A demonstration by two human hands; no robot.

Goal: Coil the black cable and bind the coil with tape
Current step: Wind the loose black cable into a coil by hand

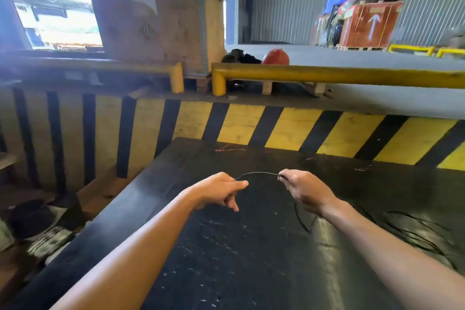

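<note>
A thin black cable (259,173) arches between my two hands above a black table (226,246). My left hand (221,190) pinches one part of it between thumb and fingers. My right hand (305,189) is closed on the cable a short span to the right. From my right hand the cable drops under the wrist and runs to loose loops (417,231) lying on the table's right side. No tape is in view.
A yellow-and-black striped wall (276,128) rises just behind the table. Yellow rails (327,75), a wooden crate (161,25) and a red bag (275,56) sit on the raised dock above. A dark round object (30,216) and debris lie on the floor at left.
</note>
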